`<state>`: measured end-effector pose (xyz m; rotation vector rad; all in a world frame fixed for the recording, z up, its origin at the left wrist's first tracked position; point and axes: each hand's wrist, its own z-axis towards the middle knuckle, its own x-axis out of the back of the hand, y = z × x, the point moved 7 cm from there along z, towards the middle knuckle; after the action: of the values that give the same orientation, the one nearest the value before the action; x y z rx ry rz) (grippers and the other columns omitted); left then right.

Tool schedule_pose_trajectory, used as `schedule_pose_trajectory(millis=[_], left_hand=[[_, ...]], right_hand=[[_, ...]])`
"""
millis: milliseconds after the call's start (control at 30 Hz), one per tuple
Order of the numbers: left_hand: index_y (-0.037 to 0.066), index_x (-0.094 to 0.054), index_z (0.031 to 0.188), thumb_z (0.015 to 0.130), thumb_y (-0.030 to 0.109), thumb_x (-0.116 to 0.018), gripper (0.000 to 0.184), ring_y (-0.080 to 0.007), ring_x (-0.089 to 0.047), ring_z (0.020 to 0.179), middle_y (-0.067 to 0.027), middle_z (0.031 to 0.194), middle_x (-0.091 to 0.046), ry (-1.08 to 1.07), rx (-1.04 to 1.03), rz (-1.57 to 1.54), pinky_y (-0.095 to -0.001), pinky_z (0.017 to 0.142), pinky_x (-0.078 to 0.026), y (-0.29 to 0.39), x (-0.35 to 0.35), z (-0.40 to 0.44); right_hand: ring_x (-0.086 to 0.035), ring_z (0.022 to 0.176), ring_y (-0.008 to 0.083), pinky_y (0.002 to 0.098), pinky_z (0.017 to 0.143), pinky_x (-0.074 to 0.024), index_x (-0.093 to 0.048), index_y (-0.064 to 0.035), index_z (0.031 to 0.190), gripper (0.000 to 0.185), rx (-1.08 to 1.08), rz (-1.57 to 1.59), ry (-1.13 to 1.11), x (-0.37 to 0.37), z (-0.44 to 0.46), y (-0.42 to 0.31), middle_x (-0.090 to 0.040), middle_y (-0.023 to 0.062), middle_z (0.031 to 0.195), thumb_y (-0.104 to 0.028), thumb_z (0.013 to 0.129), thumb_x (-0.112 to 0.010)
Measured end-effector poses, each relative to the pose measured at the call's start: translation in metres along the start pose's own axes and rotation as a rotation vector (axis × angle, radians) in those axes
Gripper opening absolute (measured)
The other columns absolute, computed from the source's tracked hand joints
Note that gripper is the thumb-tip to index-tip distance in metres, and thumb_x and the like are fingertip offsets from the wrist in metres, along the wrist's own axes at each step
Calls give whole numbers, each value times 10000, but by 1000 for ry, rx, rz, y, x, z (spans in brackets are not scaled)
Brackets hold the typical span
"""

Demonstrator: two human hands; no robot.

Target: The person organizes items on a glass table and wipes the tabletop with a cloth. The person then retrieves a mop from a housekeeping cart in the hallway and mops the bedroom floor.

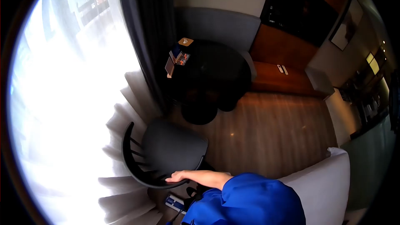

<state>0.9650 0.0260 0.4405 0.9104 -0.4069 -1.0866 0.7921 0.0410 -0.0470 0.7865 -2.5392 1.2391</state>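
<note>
A dark grey chair (173,146) with a curved, slatted backrest stands beside the sheer curtain. My right hand (177,176) reaches across to the left, its fingers closed over the chair's back rail. Below the rail, a blue and white flat-headed object (175,202) lies on the floor near my feet; its exact kind is unclear. My blue sleeve (258,196) and torso fill the bottom of the view. The left hand does not show.
A round black table (216,68) carries a tissue box (186,41) and small stand-up cards (170,66). Behind it runs a grey bench back (216,25). Two remotes (283,69) lie on a wooden ledge (266,79). A bed (321,179) is at lower right.
</note>
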Motion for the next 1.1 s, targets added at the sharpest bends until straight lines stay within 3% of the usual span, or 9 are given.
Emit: schedule_pose_trajectory(millis=[233, 633, 733, 800, 933, 967, 1000, 1033, 1100], left_hand=[[93, -403, 729, 784, 30, -583, 198, -90, -400, 346, -11, 473, -417, -116, -72, -73, -210, 352, -357, 55, 7, -14], [107, -397, 691, 784, 28, -582, 222, -78, -365, 304, -1, 429, -387, -184, -146, -198, -180, 307, -309, 72, 30, -21], [111, -396, 681, 784, 27, -582, 229, -75, -356, 293, 1, 418, -380, -197, -181, -215, -172, 295, -297, 72, 43, -19], [114, -395, 675, 784, 27, -582, 233, -73, -350, 286, 2, 411, -375, -194, -192, -198, -167, 288, -289, 82, 49, -24], [99, -373, 624, 771, -2, -580, 273, -100, -373, 264, -24, 405, -404, -305, -116, -200, -188, 269, -336, 99, 30, -4], [94, -372, 634, 769, -7, -585, 271, -103, -393, 267, -34, 414, -429, -398, -89, -204, -194, 276, -362, 100, 24, -1], [50, -429, 703, 738, -72, -605, 217, -127, -472, 335, -79, 470, -502, -452, -80, -185, -234, 338, -430, 104, 23, 0], [62, -432, 699, 744, -65, -603, 217, -130, -448, 317, -79, 462, -493, -439, -65, -193, -225, 330, -414, 106, 20, 0], [57, -433, 701, 737, -74, -601, 216, -126, -434, 314, -83, 461, -489, -465, -78, -207, -226, 323, -400, 111, 17, 3]], right_hand=[[-530, 1081, 368, 423, 906, -415, -622, 52, 1027, 719, -72, -78, 39, -36, -85, 56, -588, 236, 1108, -596, 872, -351], [-575, 1000, 321, 402, 862, -438, -653, -53, 1001, 562, -319, 151, 256, -104, -207, 181, -643, 160, 1011, -506, 907, -334], [-602, 763, 233, 373, 703, -467, -654, -30, 865, 515, -394, 338, 368, -103, -242, 204, -655, 108, 817, -465, 900, -380], [-514, 451, 160, 318, 435, -446, -642, -49, 757, 506, -520, 691, 349, -104, -271, 188, -594, 62, 592, -457, 896, -375], [-569, 471, 170, 318, 420, -461, -623, -34, 738, 476, -640, 817, 402, -100, -292, 186, -613, 74, 606, -442, 888, -427], [-619, 548, 217, 351, 488, -493, -629, -20, 765, 323, -542, 714, 604, -96, -289, 209, -636, 107, 643, -319, 852, -545], [-640, 648, 267, 361, 576, -507, -636, -30, 790, 141, -512, 136, 875, -72, -307, 202, -639, 131, 677, -165, 801, -596], [-625, 699, 296, 365, 599, -489, -616, -51, 791, 61, -521, -49, 1070, -48, -323, 176, -626, 133, 699, -105, 786, -588], [-589, 607, 304, 396, 536, -459, -542, -45, 772, 40, -246, -71, 1503, -2, -349, 77, -585, 116, 677, -59, 805, -560]])
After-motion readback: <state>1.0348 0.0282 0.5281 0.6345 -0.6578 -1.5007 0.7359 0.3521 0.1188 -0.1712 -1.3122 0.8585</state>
